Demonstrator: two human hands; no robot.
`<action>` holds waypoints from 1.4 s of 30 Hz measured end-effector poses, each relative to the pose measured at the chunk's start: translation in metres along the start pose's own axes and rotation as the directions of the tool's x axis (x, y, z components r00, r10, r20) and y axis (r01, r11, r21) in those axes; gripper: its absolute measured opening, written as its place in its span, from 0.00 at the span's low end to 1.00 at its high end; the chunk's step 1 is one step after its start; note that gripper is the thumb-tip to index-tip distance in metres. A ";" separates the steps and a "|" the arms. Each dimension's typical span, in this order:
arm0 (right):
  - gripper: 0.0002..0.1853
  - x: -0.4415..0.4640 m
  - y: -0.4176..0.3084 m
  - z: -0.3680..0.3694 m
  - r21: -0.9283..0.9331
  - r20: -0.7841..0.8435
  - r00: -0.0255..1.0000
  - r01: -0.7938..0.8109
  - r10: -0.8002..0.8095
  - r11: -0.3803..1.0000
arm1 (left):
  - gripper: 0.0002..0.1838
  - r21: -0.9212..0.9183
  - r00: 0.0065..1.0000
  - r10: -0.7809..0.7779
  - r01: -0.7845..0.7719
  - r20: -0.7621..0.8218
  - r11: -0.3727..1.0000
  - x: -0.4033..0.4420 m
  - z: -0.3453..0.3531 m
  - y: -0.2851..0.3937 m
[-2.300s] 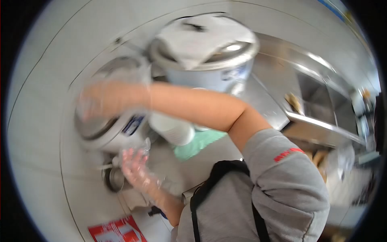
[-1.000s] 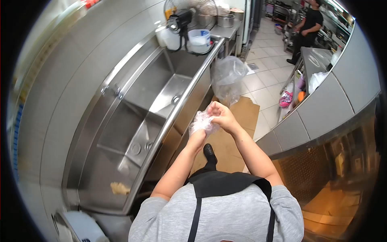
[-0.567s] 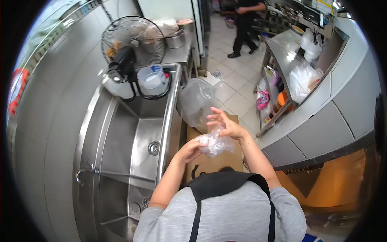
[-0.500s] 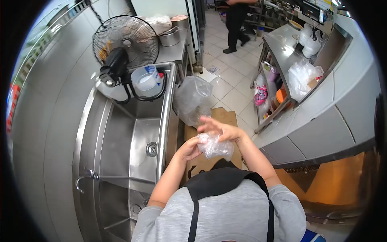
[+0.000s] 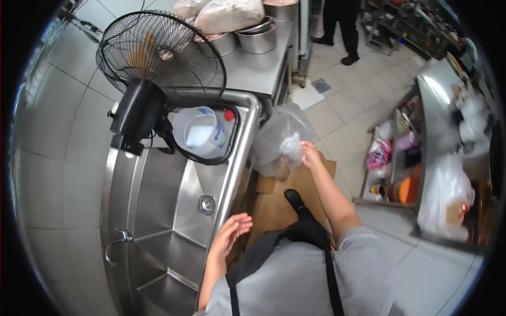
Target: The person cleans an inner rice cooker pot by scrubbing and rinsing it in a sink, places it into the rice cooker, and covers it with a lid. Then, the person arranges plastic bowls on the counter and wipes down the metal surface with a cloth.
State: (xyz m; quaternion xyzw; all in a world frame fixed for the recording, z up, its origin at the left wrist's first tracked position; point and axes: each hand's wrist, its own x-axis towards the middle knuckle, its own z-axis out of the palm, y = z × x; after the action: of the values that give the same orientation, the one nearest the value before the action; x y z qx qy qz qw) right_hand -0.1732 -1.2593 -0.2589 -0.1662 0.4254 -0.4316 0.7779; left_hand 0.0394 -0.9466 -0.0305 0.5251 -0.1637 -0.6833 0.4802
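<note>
My right hand [image 5: 311,154] is stretched forward, its fingers closed on crumpled clear plastic [image 5: 291,145]. That plastic is over a large translucent bag [image 5: 274,131], which stands on the floor beside the sink. Something brownish shows inside the bag's lower part. My left hand [image 5: 232,231] is raised near the sink's front edge, fingers apart and holding nothing.
A steel sink [image 5: 158,210] runs along the left. A black fan [image 5: 158,58] and a plastic tub [image 5: 199,132] are at its far end. Pots [image 5: 257,39] stand on a steel table. Cardboard [image 5: 279,205] covers the floor. At right is a shelf unit [image 5: 387,203]; a person [image 5: 340,26] stands beyond.
Both hands were together at the crumpled plastic; my left hand has let go and moved back. My right hand has carried the plastic forward to the large bag. The view has moved closer to the fan.
</note>
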 end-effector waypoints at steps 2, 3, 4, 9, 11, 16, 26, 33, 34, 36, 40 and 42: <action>0.09 0.074 0.011 -0.005 0.032 -0.291 0.956 -0.030 0.038 0.999 | 0.20 -0.039 0.995 -0.032 0.029 -0.095 0.999 0.013 0.005 0.005; 0.10 0.121 0.023 -0.023 0.086 -0.320 0.939 -0.106 0.128 0.991 | 0.20 0.026 0.990 -0.047 0.051 -0.136 0.998 0.022 0.004 0.002; 0.10 0.158 0.035 -0.037 0.138 -0.349 0.910 -0.185 0.223 0.973 | 0.19 0.084 0.981 -0.066 0.082 -0.182 0.993 0.028 0.002 -0.002; 0.18 0.258 0.043 -0.042 0.247 -0.555 0.820 0.327 -0.143 0.912 | 0.16 0.399 0.878 -0.110 0.319 -0.465 0.860 0.033 0.020 -0.012; 0.25 0.276 0.045 -0.040 0.070 -0.554 0.822 0.203 -0.131 0.977 | 0.17 0.366 0.834 -0.161 0.395 -0.529 0.843 0.026 0.022 -0.028; 0.34 0.229 0.045 -0.026 -0.789 -0.237 0.966 -0.252 0.101 0.560 | 0.18 0.388 0.742 -0.286 0.589 -0.606 0.709 0.007 0.022 -0.065; 0.13 0.102 0.046 -0.082 -0.575 0.277 0.899 0.438 0.340 -0.691 | 0.16 0.387 0.685 -0.226 0.617 -0.692 0.685 -0.029 0.021 -0.111; 0.06 -0.008 -0.107 0.116 -0.591 0.786 0.547 0.802 0.289 0.090 | 0.11 0.004 0.551 -0.247 0.414 -0.797 0.910 -0.120 -0.037 -0.298; 0.05 -0.023 -0.117 0.129 -0.554 0.806 0.559 0.828 0.193 -0.086 | 0.12 0.000 0.516 -0.265 0.457 -0.815 0.890 -0.132 -0.032 -0.311; 0.06 -0.030 -0.123 0.143 -0.536 0.700 0.695 0.664 0.166 -0.522 | 0.11 -0.157 0.533 -0.301 0.298 -0.791 0.941 -0.158 -0.050 -0.380; 0.20 -0.093 -0.122 0.173 -0.561 0.796 0.606 0.739 0.003 -0.374 | 0.14 -0.130 0.304 -0.233 0.325 -0.924 0.937 -0.199 -0.006 -0.448; 0.20 -0.162 -0.103 0.212 -0.426 0.903 0.430 0.894 -0.008 -0.140 | 0.14 -0.168 0.288 -0.252 0.289 -0.924 0.943 -0.219 0.020 -0.464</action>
State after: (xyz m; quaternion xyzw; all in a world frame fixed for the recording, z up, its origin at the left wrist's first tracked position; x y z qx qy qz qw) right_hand -0.1000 -1.2092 0.0127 -0.9104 0.1735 -0.2264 0.2996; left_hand -0.2053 -0.5454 -0.2380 0.8476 0.2213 -0.3259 0.3555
